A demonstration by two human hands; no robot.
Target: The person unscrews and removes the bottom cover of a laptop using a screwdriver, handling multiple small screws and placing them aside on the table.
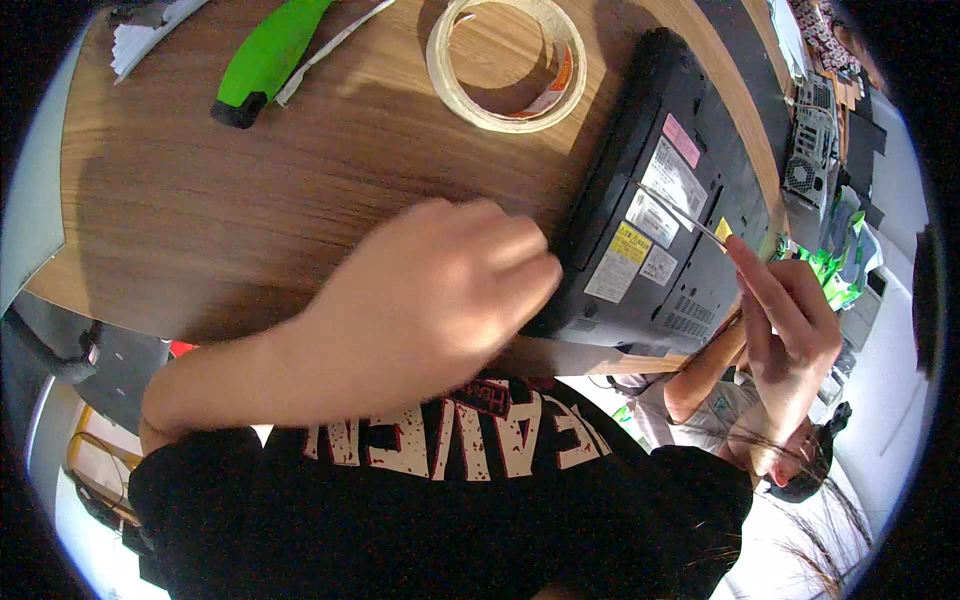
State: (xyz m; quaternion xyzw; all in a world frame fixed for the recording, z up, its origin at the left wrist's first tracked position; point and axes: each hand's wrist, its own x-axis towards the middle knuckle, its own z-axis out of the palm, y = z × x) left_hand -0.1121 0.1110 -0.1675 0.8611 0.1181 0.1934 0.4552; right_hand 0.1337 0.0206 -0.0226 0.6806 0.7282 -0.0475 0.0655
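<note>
A black laptop (600,195) lies bottom side up on the wooden table, with white, yellow and pink labels and vent slots on its underside. My right hand (795,325) is at its right side, fingers closed on a thin pointed metal tool (690,218). The tool's slim end reaches over the labels; whether it touches them I cannot tell. My left hand (455,275) is curled into a fist near the laptop's left edge, slightly blurred. Its fingertips are hidden, so anything inside it does not show.
A roll of masking tape (437,62) lies beyond my left hand. Farther left are a green handle with a black end (265,60) and a narrow white strip (325,52). A co-worker (700,405) is close on the right, by computer parts (808,140).
</note>
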